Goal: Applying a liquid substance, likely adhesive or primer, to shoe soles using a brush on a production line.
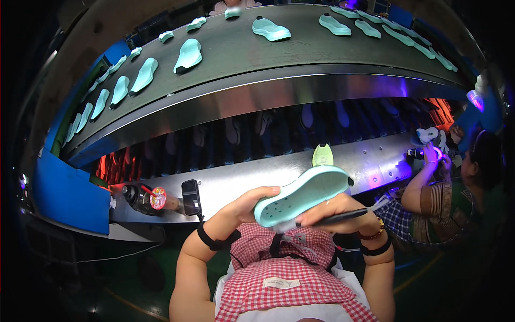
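Observation:
A mint-green shoe sole (308, 193) is held tilted in front of me, its hollow inner side facing up and small dark holes at its near-left end. My left hand (251, 204) is closed on that left end, with the thumb along the rim. Beside the lower right edge of the sole, my right hand (343, 208) is closed around a slim dark-handled tool that looks like a brush (347, 216). Its pale tip lies by the sole's near rim; whether it touches is hard to tell. Just behind the sole is a yellow-green flat piece (323, 155).
Across the back, a dark conveyor belt (225, 59) carries several mint soles (271, 29). Below it, a rack (236, 129) holds dim shoe-shaped pieces. A dark bottle (134, 197), patterned cup (158, 198) and phone-like device (191, 197) stand left on the metal bench (230, 177). A co-worker (456, 198) works at right.

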A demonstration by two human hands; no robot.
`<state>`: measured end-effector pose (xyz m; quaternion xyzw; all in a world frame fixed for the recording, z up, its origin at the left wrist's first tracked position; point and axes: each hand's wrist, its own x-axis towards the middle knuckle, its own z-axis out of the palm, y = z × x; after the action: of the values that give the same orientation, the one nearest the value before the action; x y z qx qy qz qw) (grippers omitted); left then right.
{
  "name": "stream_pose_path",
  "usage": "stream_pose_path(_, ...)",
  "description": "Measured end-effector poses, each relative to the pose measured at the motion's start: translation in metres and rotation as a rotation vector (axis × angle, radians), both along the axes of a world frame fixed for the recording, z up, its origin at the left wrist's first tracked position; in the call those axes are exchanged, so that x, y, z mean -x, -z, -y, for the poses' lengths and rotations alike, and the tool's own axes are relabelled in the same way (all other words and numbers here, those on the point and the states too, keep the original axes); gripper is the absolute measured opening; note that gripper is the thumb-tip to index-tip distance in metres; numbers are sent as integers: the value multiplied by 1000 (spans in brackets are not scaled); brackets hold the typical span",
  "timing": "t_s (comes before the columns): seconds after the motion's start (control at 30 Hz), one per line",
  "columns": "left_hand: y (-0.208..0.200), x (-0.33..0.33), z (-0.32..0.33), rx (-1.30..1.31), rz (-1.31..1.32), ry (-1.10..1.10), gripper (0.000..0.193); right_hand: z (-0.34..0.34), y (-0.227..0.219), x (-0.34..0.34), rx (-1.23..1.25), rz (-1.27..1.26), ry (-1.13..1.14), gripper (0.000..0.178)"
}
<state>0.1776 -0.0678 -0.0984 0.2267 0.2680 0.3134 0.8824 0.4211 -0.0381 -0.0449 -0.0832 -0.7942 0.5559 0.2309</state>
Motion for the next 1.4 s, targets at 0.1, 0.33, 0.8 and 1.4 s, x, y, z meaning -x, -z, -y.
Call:
stream_pose_path(0.1, -4, 1, -4, -62, -163, 86, 48, -7, -1, 1, -44, -7, -27, 22)
stream_pose_path(0.33, -1, 14, 3, -7, -260, 12, 58, -9, 4, -13, 27, 64, 38, 23)
stream_pose_path(0.8, -30, 24, 9, -32, -198, -575, 60, 14, 1, -8, 28, -5, 255, 20)
stream_pose_path(1.4, 23, -28, -2, -106, 251, -768, 87, 18, 9, 12, -192, 19, 204, 18)
